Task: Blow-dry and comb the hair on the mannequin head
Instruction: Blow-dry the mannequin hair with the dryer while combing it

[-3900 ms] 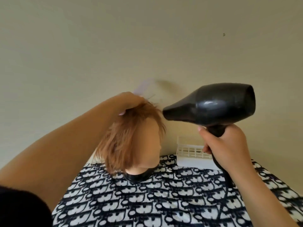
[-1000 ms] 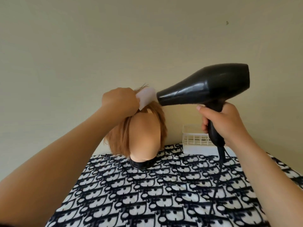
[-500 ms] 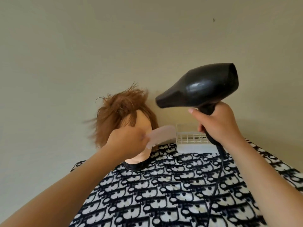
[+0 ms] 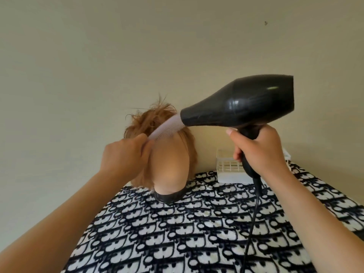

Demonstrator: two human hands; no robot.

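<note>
A mannequin head [image 4: 170, 164] with short reddish-brown hair [image 4: 149, 121] stands on a black base on the table. My left hand [image 4: 124, 156] grips the handle of a pale pink comb [image 4: 167, 130], whose teeth lie across the hairline at the top of the forehead. My right hand [image 4: 258, 150] grips the handle of a black hair dryer [image 4: 246, 102]. The dryer's nozzle points left at the top of the head, just above the comb's far end. Its black cord [image 4: 254, 219] hangs down over the table.
A black-and-white patterned cloth [image 4: 197, 233] covers the table. A white plastic basket [image 4: 230, 168] stands at the back against the plain beige wall, partly hidden behind my right hand.
My left hand has raised the comb from in front of the chin to the hairline on top. The blown-up hair has settled somewhat, and the dryer nozzle sits closer to the head.
</note>
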